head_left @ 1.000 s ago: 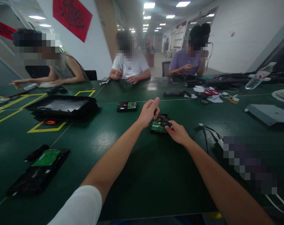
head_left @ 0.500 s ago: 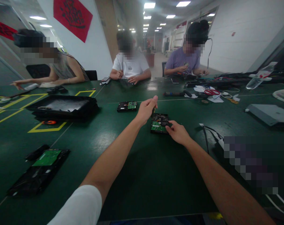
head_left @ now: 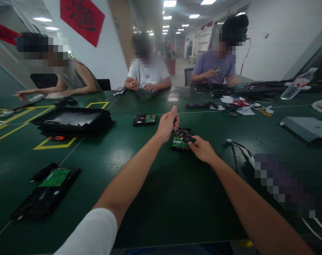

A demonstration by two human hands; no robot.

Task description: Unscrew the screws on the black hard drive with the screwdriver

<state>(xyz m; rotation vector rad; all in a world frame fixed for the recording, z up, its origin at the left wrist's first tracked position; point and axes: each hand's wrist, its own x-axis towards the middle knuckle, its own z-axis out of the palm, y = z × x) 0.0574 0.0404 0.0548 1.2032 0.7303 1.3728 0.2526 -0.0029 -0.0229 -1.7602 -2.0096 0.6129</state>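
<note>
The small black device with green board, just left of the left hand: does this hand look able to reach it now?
Probably yes: the small black device lies close beside the left hand, and nothing visible stands between them.

A workshop in what looks like an office is shown. A long green table (head_left: 163, 202) is marked with yellow lines (head_left: 54, 147) toward its left edge, circuit boards (head_left: 180, 143) are spread over it, people (head_left: 149, 75) are seated along its far edge, and the room is lit by ceiling panels (head_left: 170, 3).
</note>
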